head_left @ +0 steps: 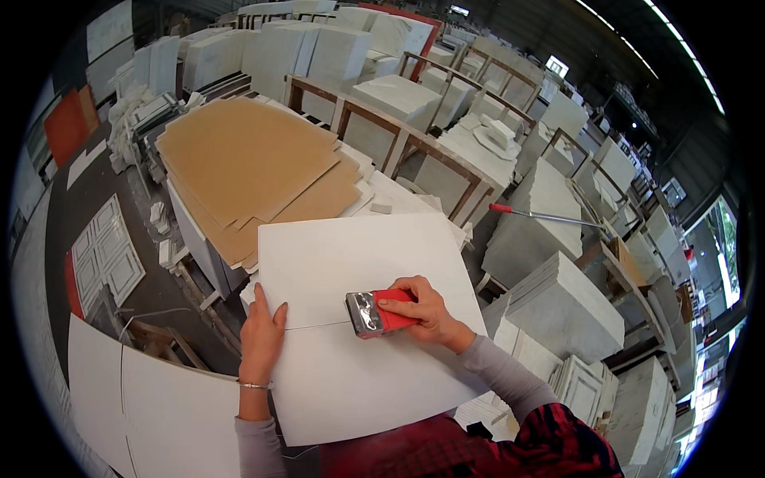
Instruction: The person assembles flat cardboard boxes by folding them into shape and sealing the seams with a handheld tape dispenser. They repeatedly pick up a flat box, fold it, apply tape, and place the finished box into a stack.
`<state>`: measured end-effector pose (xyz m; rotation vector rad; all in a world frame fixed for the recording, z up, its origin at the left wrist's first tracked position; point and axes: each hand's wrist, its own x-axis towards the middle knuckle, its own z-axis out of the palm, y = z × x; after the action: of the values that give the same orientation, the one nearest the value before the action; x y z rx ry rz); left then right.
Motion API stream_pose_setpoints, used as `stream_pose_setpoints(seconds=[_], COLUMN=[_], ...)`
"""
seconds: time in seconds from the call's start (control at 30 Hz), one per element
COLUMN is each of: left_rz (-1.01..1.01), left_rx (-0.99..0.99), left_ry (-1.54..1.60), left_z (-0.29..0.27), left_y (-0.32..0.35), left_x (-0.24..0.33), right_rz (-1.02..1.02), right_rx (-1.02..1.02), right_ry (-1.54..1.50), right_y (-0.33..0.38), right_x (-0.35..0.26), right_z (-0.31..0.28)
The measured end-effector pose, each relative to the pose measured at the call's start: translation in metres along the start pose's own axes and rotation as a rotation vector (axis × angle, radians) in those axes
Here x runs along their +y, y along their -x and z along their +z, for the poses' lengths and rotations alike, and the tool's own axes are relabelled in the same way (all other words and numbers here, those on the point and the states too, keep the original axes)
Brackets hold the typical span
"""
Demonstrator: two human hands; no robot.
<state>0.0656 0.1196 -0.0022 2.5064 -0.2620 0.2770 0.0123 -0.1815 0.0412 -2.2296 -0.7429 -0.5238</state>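
Observation:
A large white board [358,390] lies in front of me, with a thin dark line running across it. My right hand [422,311] is closed around a red block-shaped hand tool [374,313] with a shiny grey end. That tool rests on or just over the board, at the right end of the visible line; its exact kind is unclear. At the board's left edge is my left hand [263,334], its forefinger stretched along the edge and its thumb apart on the surface. The remaining left fingers are largely hidden.
Brown sheets [255,159] lie stacked beyond the board. A brown frame rack [390,135] runs behind them, with stone slabs [550,215] at right. A red-handled metal bar [550,215] sticks out there. White panels [175,406] stand at lower left, near a moulded panel [107,251].

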Motion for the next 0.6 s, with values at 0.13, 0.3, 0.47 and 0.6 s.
stream_pose_setpoints(seconds=[0.13, 0.3, 0.47, 0.6], left_rz=[0.244, -0.306, -0.402, -0.520], left_rx=[0.271, -0.645, -0.710, -0.569], left_ry=[0.138, 1.374, 1.623, 1.533], left_z=[-0.014, -0.014, 0.013, 0.018], left_y=[0.010, 0.023, 0.022, 0.027], left_x=[0.032, 0.068, 0.082, 0.086], right_rz=[0.020, 0.016, 0.005, 0.012], right_rx=[0.025, -0.004, -0.020, -0.120], right_ry=[-0.021, -0.044, -0.092, -0.135], right_y=[0.006, 0.003, -0.001, -0.003], right_x=[0.008, 0.004, 0.001, 0.001], right_z=[0.003, 0.007, 0.005, -0.008])
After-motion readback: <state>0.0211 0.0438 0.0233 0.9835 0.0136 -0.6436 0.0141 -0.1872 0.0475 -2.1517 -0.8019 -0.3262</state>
